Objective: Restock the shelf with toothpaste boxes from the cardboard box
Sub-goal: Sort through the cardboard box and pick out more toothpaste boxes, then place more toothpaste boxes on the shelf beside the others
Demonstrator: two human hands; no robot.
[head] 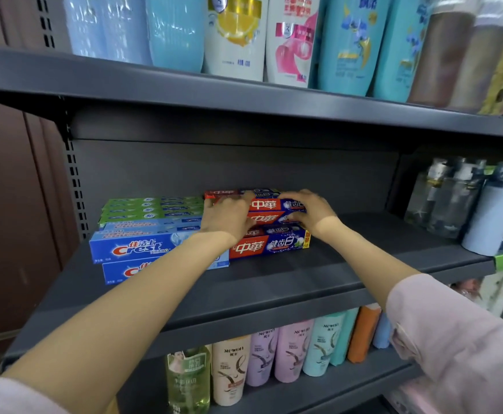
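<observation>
Where stacked, red toothpaste boxes (269,218) between hands (269,215)

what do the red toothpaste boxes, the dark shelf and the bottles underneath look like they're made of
The red and blue toothpaste boxes look like glossy printed cardboard: sharp folded edges, flat faces with a sheen. The dark grey shelf board seems to be painted metal with a matte finish, judging by its thin folded front lip. The pastel shampoo bottles below appear to be smooth plastic, softly shiny.

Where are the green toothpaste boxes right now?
In the head view, the green boxes sit stacked at the middle shelf's back left, behind the Crest boxes, left of the red boxes.
</observation>
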